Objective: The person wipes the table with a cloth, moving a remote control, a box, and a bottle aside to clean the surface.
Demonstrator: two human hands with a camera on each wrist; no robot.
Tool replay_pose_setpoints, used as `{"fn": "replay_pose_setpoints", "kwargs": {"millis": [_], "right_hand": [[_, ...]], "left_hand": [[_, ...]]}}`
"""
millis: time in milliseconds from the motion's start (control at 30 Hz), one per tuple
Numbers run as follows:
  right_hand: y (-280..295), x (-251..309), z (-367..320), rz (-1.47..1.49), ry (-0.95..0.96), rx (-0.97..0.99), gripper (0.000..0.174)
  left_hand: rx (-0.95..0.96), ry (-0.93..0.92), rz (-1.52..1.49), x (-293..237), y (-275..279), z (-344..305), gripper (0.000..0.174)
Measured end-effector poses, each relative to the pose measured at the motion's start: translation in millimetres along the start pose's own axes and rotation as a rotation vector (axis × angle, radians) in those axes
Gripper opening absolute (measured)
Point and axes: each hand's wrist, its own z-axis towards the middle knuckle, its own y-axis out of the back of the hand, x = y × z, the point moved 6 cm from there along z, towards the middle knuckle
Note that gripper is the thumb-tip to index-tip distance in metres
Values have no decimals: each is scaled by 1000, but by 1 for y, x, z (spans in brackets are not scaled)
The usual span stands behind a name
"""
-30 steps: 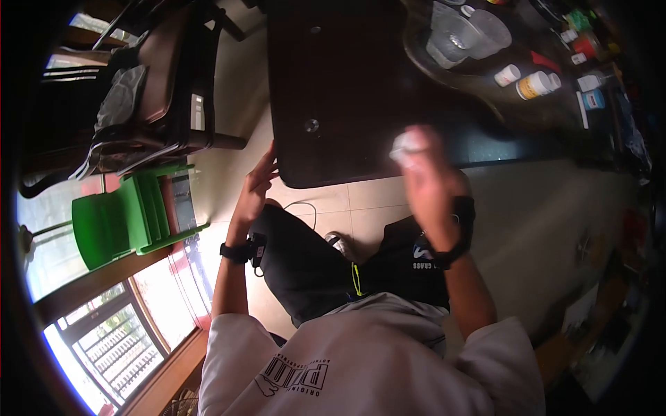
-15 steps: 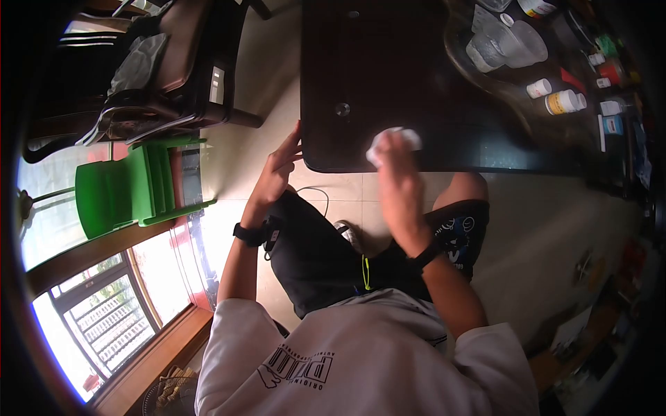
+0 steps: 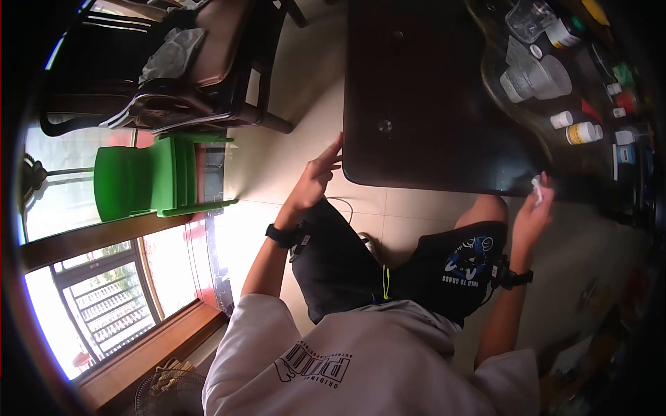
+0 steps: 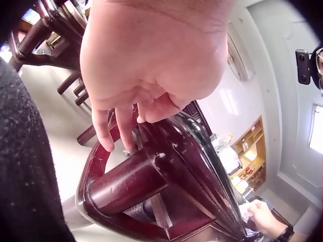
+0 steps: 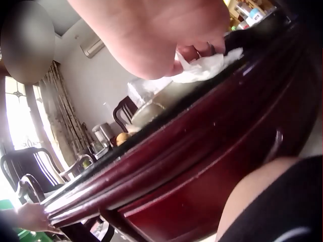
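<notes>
A dark table (image 3: 430, 104) with a glossy top has reddish wooden sides in both wrist views. My right hand (image 3: 534, 211) is at its near edge on the right, gripping a crumpled white tissue (image 3: 537, 188). In the right wrist view the tissue (image 5: 204, 68) lies against the tabletop's edge under curled fingers. My left hand (image 3: 313, 182) rests at the table's left corner, fingers extended along the edge. The left wrist view shows that hand (image 4: 156, 55) with its fingers hanging down over the wooden side.
Plastic containers (image 3: 548, 76), white bottles (image 3: 583, 132) and other small items stand at the table's right. A green chair (image 3: 135, 177) and a dark wooden chair (image 3: 222, 48) with a grey cloth (image 3: 173, 54) are on the left. A fan (image 3: 163, 395) sits at lower left.
My right hand has moved with the tissue, first left across the tabletop, then far right to the near edge. The left hand stays at the corner. The head view has shifted.
</notes>
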Motion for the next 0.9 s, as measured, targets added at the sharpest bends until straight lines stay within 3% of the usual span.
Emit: {"fn": "replay_pose_setpoints", "kwargs": {"millis": [67,133,333,533,633,700,733,800,867,900], "right_hand": [[-22,11,-7,-174,108,3,28],[-45,28,-14,-84,-5,60,51],[-116,144,-40,-196,314,217,51],[-134,218,-94,145,723,515,38],[-104,220,-99,377,635,722,33],[-83,210,-100,573,313,975,23],[-68,209,-98,575,307,977,23],[-37,198,-87,773,38,942,14],[3,190,-66,677,-142,926,6],[19,172,-58,536,-61,839,4]], "left_hand": [[13,-15,8,0,1,0,102],[24,-22,15,1,1,2,102],[11,21,91,5,2,2,101],[0,9,111,-3,3,1,98],[26,110,145,-26,3,-13,97],[67,187,166,-50,6,-28,95],[70,193,166,-64,9,-37,95],[13,242,120,-91,21,-63,92],[-50,302,67,-133,34,-90,89],[-84,315,51,-156,42,-102,88]]}}
